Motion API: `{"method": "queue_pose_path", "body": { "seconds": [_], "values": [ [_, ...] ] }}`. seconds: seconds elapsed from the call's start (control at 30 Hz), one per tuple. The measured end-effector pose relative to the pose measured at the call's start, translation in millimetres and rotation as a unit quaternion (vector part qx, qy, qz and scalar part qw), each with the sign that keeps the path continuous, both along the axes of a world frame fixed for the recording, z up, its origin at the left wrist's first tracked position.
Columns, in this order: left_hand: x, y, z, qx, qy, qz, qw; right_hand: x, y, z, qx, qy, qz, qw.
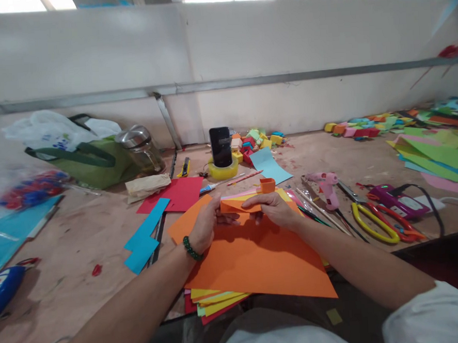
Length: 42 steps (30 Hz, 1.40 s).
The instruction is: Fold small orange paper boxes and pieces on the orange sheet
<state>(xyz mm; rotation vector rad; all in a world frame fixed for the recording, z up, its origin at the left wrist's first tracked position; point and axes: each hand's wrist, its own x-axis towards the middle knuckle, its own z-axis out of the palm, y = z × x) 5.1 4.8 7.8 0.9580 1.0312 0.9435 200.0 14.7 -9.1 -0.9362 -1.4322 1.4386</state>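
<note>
A small folded strip of orange paper (237, 206) is held between my two hands above a large orange sheet (258, 265). My left hand (209, 222), with a green bead bracelet at the wrist, grips the strip's left end. Closed on its right part is my right hand (272, 207), its fingers pressing on the top. A small orange paper box (267, 185) stands just behind my right hand. Under the large sheet lies a stack of yellow, red and green papers (217, 301).
Behind are a phone (221, 147) on a tape roll (223, 170) and coloured paper cubes (256, 139). To the right lie a pink glue gun (326, 186), yellow-handled scissors (374, 227) and a purple device (404, 205). Blue strips (149, 230) and a jar (144, 153) are left.
</note>
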Motion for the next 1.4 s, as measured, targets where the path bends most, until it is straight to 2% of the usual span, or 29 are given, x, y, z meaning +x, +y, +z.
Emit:
{"method": "queue_pose_path", "body": {
  "seconds": [0.1, 0.23, 0.33, 0.5, 0.7, 0.97, 1.4],
  "values": [
    [0, -1, 2.4, 0.003, 0.002, 0.001, 1.0, 1, 1, 1.4, -0.019, 0.006, -0.005, 1.0],
    [-1, 0, 1.3, 0.019, -0.07, 0.011, 0.997, 2, 3, 4.2, -0.068, 0.038, -0.005, 0.997],
    [0, 1, -0.8, 0.024, -0.056, 0.003, 0.998, 2, 3, 5.1, -0.082, 0.051, 0.015, 0.995],
    [0, 1, -3.0, 0.022, -0.026, -0.006, 0.999, 0, 1, 5.6, -0.048, 0.017, 0.034, 0.998],
    [1, 1, -4.5, 0.048, -0.031, -0.012, 0.998, -2, 0, 5.9, 0.011, -0.006, 0.003, 1.0],
    [1, -1, -2.7, 0.07, -0.017, -0.007, 0.997, -1, -1, 3.5, 0.018, -0.013, -0.025, 0.999],
    [1, 2, -9.5, 0.065, -0.008, 0.019, 0.998, -1, -4, 9.4, 0.007, 0.002, -0.006, 1.0]
  ]
}}
